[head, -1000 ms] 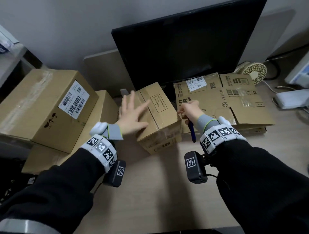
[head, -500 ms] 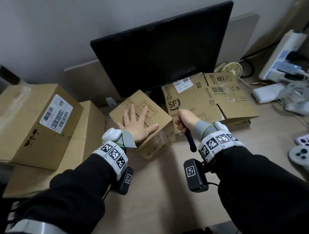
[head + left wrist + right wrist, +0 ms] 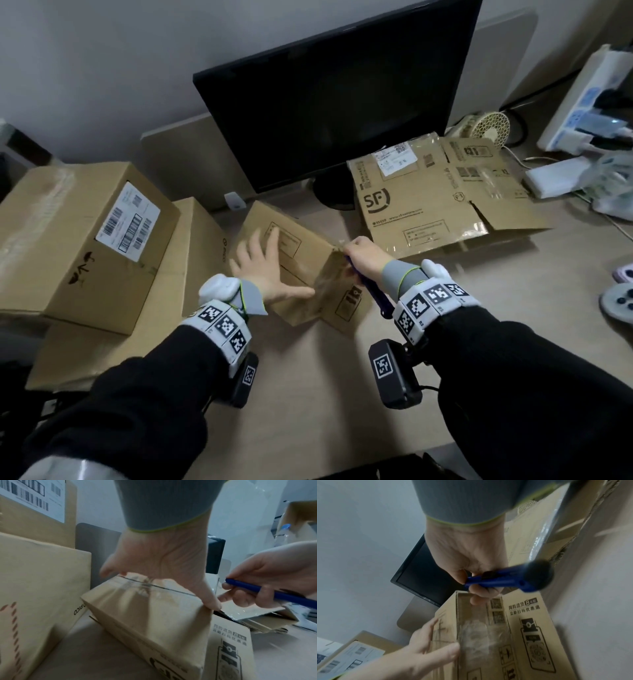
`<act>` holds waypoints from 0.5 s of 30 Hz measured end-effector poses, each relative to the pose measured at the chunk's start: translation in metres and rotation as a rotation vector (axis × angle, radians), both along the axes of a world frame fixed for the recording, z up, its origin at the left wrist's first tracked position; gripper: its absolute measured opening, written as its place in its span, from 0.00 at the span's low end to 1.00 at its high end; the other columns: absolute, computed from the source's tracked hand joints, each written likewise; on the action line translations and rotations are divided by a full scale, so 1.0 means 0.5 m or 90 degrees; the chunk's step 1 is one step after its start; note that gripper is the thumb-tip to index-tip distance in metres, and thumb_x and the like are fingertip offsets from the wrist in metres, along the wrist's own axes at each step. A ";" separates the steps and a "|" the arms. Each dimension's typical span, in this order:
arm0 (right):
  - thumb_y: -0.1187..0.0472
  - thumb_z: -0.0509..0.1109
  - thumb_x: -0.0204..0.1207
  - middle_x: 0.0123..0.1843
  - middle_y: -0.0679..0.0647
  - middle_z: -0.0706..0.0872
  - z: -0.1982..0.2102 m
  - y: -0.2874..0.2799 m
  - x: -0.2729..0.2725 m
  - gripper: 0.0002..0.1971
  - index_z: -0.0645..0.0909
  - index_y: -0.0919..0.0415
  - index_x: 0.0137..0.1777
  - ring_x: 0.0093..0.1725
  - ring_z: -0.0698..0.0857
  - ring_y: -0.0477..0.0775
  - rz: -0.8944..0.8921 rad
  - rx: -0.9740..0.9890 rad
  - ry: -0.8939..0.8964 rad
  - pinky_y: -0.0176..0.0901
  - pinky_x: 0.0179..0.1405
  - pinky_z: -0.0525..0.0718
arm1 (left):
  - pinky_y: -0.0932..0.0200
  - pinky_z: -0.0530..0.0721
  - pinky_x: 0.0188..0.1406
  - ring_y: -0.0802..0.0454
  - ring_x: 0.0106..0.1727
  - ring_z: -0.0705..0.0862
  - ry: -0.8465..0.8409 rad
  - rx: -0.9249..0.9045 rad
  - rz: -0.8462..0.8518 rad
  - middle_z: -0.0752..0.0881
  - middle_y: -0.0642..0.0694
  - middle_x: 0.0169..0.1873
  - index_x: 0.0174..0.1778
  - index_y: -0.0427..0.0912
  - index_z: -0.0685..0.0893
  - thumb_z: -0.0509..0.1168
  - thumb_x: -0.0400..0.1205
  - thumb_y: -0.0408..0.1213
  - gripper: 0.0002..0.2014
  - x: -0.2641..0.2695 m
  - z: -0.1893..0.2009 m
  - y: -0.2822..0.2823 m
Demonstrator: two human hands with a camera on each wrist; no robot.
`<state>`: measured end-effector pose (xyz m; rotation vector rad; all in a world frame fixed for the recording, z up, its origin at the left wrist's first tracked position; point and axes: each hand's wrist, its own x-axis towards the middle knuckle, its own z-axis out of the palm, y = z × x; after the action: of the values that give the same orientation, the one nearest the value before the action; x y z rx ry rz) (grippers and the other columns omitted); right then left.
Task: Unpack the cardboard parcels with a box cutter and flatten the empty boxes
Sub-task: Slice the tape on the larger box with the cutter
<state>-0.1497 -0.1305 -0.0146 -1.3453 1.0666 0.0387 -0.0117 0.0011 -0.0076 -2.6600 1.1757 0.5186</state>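
Since half a second ago the right hand (image 3: 363, 257) has come up from beside the small taped parcel (image 3: 310, 274) to its far upper corner; the left hand (image 3: 265, 274) has stayed flat on top.

Near: both wrists over the wooden desk (image 3: 308, 394). Left hand's fingers are straight and spread, palm pressing the parcel's top face, thumb lying along the edge by the taped seam. Right hand's fingers are curled tight round the blue box cutter (image 3: 371, 291), handle trailing back toward the wrist; the blade tip is hidden behind the fingers, apparently at the corner where the clear tape starts.

Middle: the parcel sits skewed on the desk, just in front of the monitor (image 3: 335, 102), its left side close to the flat box (image 3: 202, 246) under the large labelled carton (image 3: 85, 240). Both of those look sealed.

Far: one flattened SF box (image 3: 442, 202) lies right of the monitor stand; a small fan (image 3: 489, 128) and a power strip (image 3: 589, 89) sit behind it.

Risk, as judged: a cut along the seam toward the body passes close to the left thumb, so a slip could nick it. A deep blade could score the contents. The parcel could skid if the palm eases off.
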 end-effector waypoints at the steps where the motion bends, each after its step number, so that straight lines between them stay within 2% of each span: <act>1: 0.56 0.53 0.86 0.31 0.56 0.75 -0.007 0.000 0.006 0.12 0.67 0.60 0.43 0.30 0.75 0.56 0.002 -0.026 0.003 0.42 0.24 0.68 | 0.33 0.49 0.80 0.35 0.82 0.39 -0.010 -0.032 -0.057 0.35 0.43 0.82 0.82 0.53 0.32 0.69 0.59 0.76 0.68 0.002 0.000 -0.009; 4: 0.56 0.55 0.83 0.31 0.53 0.69 -0.025 -0.005 0.019 0.14 0.63 0.54 0.35 0.28 0.70 0.53 -0.025 -0.088 0.008 0.42 0.27 0.67 | 0.30 0.40 0.77 0.37 0.82 0.34 -0.024 -0.074 -0.202 0.35 0.44 0.83 0.83 0.55 0.37 0.68 0.61 0.74 0.64 0.025 0.001 -0.039; 7: 0.57 0.56 0.83 0.32 0.53 0.70 -0.035 -0.012 0.021 0.13 0.64 0.54 0.36 0.29 0.70 0.53 -0.050 -0.120 0.027 0.44 0.30 0.68 | 0.25 0.38 0.76 0.39 0.83 0.39 -0.056 -0.091 -0.248 0.47 0.42 0.83 0.83 0.55 0.49 0.63 0.65 0.75 0.55 0.052 -0.007 -0.069; 9: 0.56 0.57 0.83 0.33 0.55 0.73 -0.040 -0.018 0.017 0.13 0.65 0.55 0.36 0.31 0.74 0.56 -0.064 -0.113 0.019 0.47 0.35 0.72 | 0.25 0.34 0.74 0.40 0.83 0.41 -0.085 -0.091 -0.269 0.53 0.40 0.80 0.81 0.52 0.56 0.62 0.66 0.75 0.51 0.063 -0.013 -0.093; 10: 0.56 0.57 0.83 0.33 0.56 0.73 -0.041 -0.020 0.014 0.13 0.64 0.55 0.36 0.33 0.77 0.59 -0.070 -0.102 0.005 0.47 0.34 0.72 | 0.26 0.33 0.74 0.41 0.83 0.44 -0.097 -0.088 -0.273 0.55 0.39 0.78 0.79 0.50 0.58 0.62 0.66 0.75 0.50 0.065 -0.012 -0.102; 12: 0.57 0.57 0.83 0.35 0.61 0.74 -0.047 -0.027 0.005 0.14 0.64 0.55 0.35 0.36 0.80 0.60 -0.084 -0.075 -0.024 0.43 0.26 0.70 | 0.26 0.37 0.76 0.41 0.81 0.52 -0.099 -0.100 -0.261 0.59 0.41 0.74 0.77 0.49 0.61 0.58 0.67 0.76 0.47 0.064 -0.017 -0.121; 13: 0.58 0.56 0.84 0.35 0.61 0.76 -0.048 -0.035 -0.002 0.11 0.65 0.55 0.38 0.34 0.80 0.58 -0.104 -0.053 -0.038 0.39 0.22 0.69 | 0.28 0.42 0.77 0.41 0.79 0.55 -0.100 -0.114 -0.252 0.61 0.42 0.73 0.75 0.50 0.63 0.54 0.69 0.76 0.44 0.059 -0.024 -0.139; 15: 0.60 0.55 0.85 0.37 0.56 0.81 -0.047 -0.038 -0.014 0.05 0.65 0.57 0.46 0.30 0.81 0.56 -0.141 0.000 -0.070 0.33 0.18 0.70 | 0.33 0.52 0.75 0.41 0.76 0.59 -0.114 -0.132 -0.220 0.65 0.44 0.72 0.74 0.52 0.66 0.51 0.73 0.74 0.39 0.048 -0.036 -0.161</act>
<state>-0.1567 -0.1495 -0.0381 -1.2087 1.1158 -0.1980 0.0122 -0.0795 -0.0257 -2.5125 1.6601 0.1030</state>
